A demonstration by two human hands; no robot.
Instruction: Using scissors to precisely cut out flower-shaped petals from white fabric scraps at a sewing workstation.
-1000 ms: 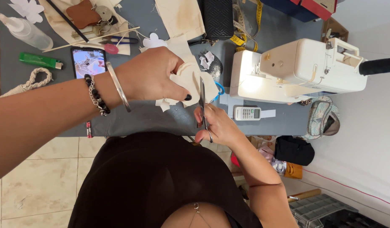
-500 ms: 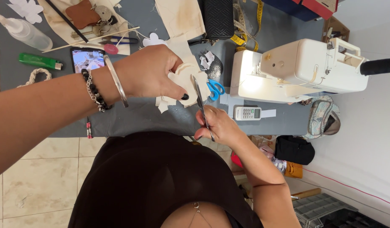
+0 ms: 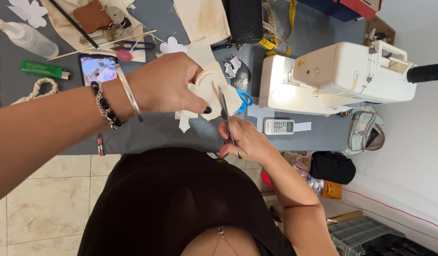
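From up here I see my left hand [image 3: 169, 85] near the middle of the frame, closed around a cream cut-out piece of fabric [image 3: 210, 92], thumb and fingers pinching it just above the grey surface [image 3: 148, 135]. My right hand [image 3: 242, 140] sits just below and to the right of it, fingers curled through the loops of a pair of metal scissors [image 3: 227, 121] – the blades point up into the fabric's right edge and touch it, though I cannot tell how far apart they stand. A silver bangle [image 3: 129, 92] and a dark beaded bracelet [image 3: 104, 105] ring the left wrist. Behind that wrist a phone [image 3: 96, 68] lies with its screen lit, and further toward the upper left of the frame are a green lighter [image 3: 43, 70], a clear squeeze bottle [image 3: 27, 40] and a knot of cream rope [image 3: 31, 90]. Right of centre stands a white sewing machine [image 3: 342, 78] with its lamp glowing; a small white remote [image 3: 279, 126] lies just in front of it, and blue scissor handles [image 3: 245, 99] peek out just beside the fabric. A yellow measuring tape [image 3: 275, 33] trails at the top – next to a black textured pouch [image 3: 245, 21]. A red pen [image 3: 100, 144] lies at the surface's near edge, lower left of the hands.
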